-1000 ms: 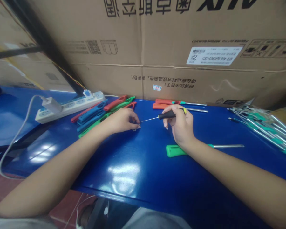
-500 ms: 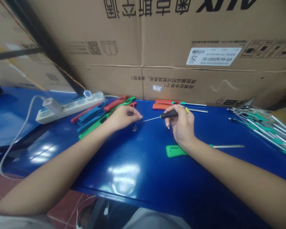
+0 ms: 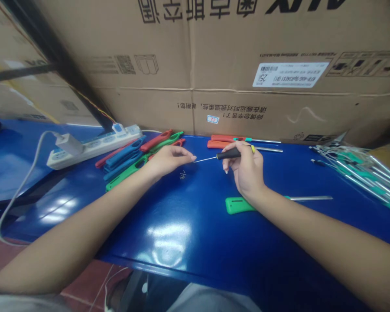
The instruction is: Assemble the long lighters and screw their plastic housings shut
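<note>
So you're gripping the screwdriver (image 3: pixel 229 154) in your right hand (image 3: pixel 249 173), fingers wrapped round the black handle, and the shaft is pointing across to your left hand (image 3: pixel 170 161), so it's sitting between the two over the blue table (image 3: pixel 195 199). Your left thumb and fingertips are sitting right at the tip, but it's too small there for me to tell if they're pinching anything. For doing this bit well, you're wanting the shaft in line with the left fingertips, so the tip isn't skidding off sideways, and your right grip light enough for fine aiming. Resting a forearm on the table would be helping if you're shaking at all. Those tiny bits (image 3: pixel 182 174) are lying just below your left hand, so mind you're not sweeping them. The green handle (image 3: pixel 238 205) is lying partly hidden by your right wrist, so watch you're not nudging that either.
</note>
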`<state>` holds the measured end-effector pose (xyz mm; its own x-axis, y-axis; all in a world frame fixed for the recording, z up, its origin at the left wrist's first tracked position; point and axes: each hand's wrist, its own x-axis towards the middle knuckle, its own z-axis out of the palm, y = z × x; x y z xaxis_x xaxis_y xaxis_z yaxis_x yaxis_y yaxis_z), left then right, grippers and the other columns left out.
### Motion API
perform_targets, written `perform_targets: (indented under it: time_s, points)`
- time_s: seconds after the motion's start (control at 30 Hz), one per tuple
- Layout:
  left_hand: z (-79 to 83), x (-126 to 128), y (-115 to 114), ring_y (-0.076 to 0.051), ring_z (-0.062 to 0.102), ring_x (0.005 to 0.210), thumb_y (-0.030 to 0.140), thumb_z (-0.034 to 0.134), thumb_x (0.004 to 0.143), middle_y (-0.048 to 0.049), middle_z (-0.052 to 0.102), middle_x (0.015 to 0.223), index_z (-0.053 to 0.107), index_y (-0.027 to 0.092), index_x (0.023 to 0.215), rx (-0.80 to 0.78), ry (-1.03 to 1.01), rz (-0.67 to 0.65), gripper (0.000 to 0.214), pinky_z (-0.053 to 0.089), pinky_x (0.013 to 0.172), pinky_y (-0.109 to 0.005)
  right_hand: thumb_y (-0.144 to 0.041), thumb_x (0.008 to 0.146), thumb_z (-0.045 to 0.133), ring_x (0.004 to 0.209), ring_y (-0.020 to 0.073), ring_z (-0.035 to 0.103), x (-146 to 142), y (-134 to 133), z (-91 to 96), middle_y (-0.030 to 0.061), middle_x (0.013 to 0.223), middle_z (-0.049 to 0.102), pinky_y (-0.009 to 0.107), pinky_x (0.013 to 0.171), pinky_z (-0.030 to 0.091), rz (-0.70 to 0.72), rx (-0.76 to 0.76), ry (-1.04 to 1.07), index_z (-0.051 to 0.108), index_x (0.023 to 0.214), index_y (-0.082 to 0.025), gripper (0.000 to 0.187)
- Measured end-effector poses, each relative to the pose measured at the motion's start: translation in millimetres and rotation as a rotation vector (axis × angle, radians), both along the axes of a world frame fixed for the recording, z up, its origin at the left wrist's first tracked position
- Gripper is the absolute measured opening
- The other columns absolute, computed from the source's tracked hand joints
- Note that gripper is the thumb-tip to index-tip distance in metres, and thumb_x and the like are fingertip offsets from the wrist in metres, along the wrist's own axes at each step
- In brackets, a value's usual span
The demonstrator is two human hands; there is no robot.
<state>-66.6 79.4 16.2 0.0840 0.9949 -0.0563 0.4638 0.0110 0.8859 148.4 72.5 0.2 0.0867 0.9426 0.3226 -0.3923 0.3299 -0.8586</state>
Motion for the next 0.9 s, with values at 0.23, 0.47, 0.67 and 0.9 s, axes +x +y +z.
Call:
perform_targets:
  time_s: [0.23,0.47,0.67,0.9]
  points:
    - [2.1,0.0,0.4,-0.015,0.065,0.073,0.044,0.081,0.076,-0.0057,0.08,0.094,0.077,0.019,0.084,0.0,0.008,0.015,0.026,0.046,0.059,-0.025,-0.043,0.086,0.067,0.042,0.0085,0.055,0.4,-0.5,0.2,0.0005,0.072,0.066,0.023,0.036,0.041,-0.012,0.004,-0.005,0.064,0.069,-0.019,0.029]
    - [5.5,-1.2,2.1,-0.017,0.068,0.08,0.034,0.073,0.078,-0.0069,0.079,0.104,0.079,0.018,0.1,0.017,0.01,-0.051,0.027,0.05,0.063,-0.025,-0.04,0.085,0.064,0.04,0.0089,0.055,0.5,0.2,0.3,0.0007,0.07,0.066,0.024,0.035,0.04,-0.012,-0.001,0.014,0.066,0.067,-0.019,0.028]
    - [9.4,1.6,-4.0,-0.015,0.066,0.065,0.028,0.081,0.068,-0.0039,0.079,0.084,0.081,0.019,0.094,-0.028,0.065,-0.231,0.028,0.053,0.061,-0.026,-0.039,0.083,0.064,0.039,0.0085,0.054,0.9,0.8,1.9,0.0002,0.068,0.066,0.023,0.035,0.04,-0.027,-0.02,0.033,0.066,0.065,-0.019,0.027]
    - [1.7,-0.4,-5.1,-0.02,0.07,0.078,0.045,0.082,0.076,-0.0076,0.079,0.091,0.082,0.018,0.087,0.146,0.153,-0.216,0.029,0.057,0.076,-0.034,-0.039,0.083,0.061,0.038,0.0087,0.051,5.2,3.3,0.8,0.0016,0.065,0.067,0.023,0.033,0.035,-0.024,-0.06,0.022,0.065,0.064,-0.019,0.028]
